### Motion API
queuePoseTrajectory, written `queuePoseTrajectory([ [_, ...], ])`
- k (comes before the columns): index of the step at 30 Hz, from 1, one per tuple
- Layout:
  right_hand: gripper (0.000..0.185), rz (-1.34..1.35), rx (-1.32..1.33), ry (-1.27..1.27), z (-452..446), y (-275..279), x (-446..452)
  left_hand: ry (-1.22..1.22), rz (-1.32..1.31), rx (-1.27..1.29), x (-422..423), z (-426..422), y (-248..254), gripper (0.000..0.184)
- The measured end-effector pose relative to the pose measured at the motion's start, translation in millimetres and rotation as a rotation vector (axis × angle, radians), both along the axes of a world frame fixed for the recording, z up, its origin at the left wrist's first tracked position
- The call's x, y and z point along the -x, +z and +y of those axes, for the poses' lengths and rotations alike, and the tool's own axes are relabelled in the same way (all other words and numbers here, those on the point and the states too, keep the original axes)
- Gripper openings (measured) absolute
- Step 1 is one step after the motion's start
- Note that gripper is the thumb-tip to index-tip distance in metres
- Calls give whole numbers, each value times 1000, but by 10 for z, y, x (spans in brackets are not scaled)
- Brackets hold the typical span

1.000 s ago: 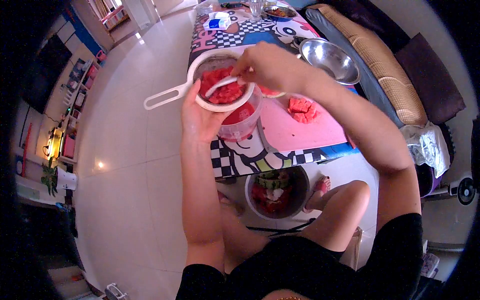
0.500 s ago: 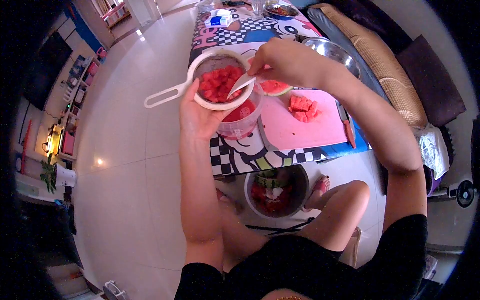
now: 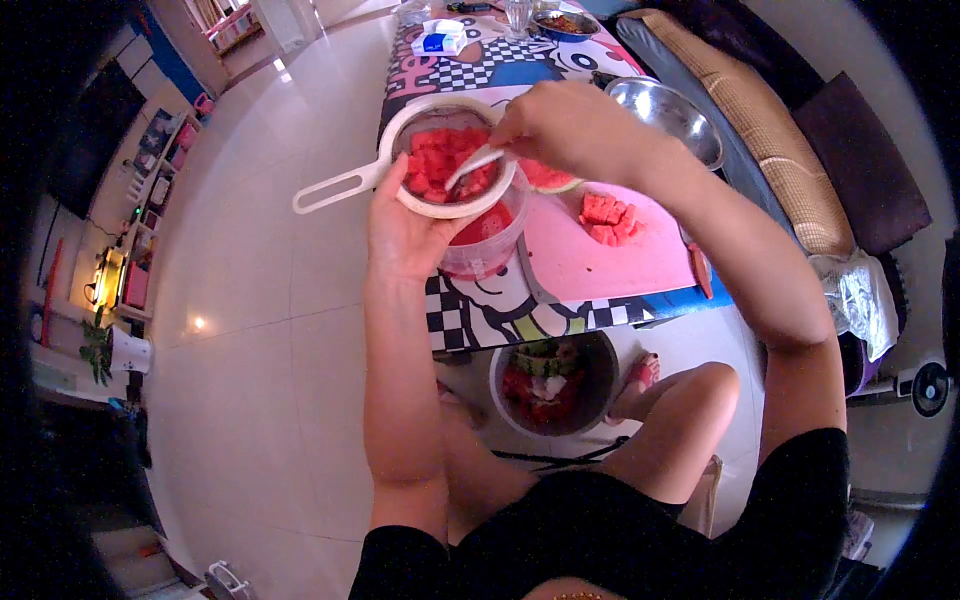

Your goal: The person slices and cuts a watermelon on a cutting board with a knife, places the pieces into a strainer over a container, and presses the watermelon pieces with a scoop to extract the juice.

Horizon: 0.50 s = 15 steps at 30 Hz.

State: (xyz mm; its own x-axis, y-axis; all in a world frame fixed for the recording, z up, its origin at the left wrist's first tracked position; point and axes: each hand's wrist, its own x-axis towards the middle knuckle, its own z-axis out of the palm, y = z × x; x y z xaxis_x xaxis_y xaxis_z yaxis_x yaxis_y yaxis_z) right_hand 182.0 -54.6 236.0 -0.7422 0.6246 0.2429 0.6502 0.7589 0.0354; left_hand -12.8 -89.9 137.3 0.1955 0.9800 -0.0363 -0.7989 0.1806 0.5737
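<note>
My left hand [image 3: 402, 232] grips the rim of a white-framed mesh strainer [image 3: 387, 148], whose handle points left. Red watermelon cubes [image 3: 432, 165] lie inside the strainer. It is held tilted over a clear plastic container [image 3: 478, 262] with red juice. In my right hand [image 3: 560, 125] is a white spoon [image 3: 474, 162]; its tip presses among the cubes, and its exact shape is partly hidden. Right of the container, cut watermelon pieces [image 3: 608, 218] sit on a pink cutting board [image 3: 590, 270]. A watermelon slice [image 3: 548, 177] shows behind, partly covered by my right hand.
A metal bowl [image 3: 665, 105] stands behind my right forearm. A knife [image 3: 700, 270] lies at the board's right edge. On the floor below the table edge, a bin [image 3: 495, 385] holds rinds and red scraps. Farther back are a tissue pack [image 3: 440, 40] and a dish [image 3: 566, 24].
The spoon has moved slightly left and up, its tip now deeper among the cubes. The strainer and my left hand have shifted slightly right in view.
</note>
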Motion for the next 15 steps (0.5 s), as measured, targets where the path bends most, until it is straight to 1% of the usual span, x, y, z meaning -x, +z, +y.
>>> queuePoseTrajectory([
  [4, 17, 73, -5, 27, 18, 142, -24, 11, -8, -11, 25, 4, -20, 48],
  [7, 18, 29, -13, 62, -8, 83, 15, 9, -28, -26, 22, -4, -25, 48],
  [10, 20, -29, 12, 0, -90, 2, 72, 20, -10, 4, 1, -31, 18, 48],
  [15, 17, -48, -15, 19, -45, -109, 93, 54, 19, 35, -27, -49, 51, 48],
])
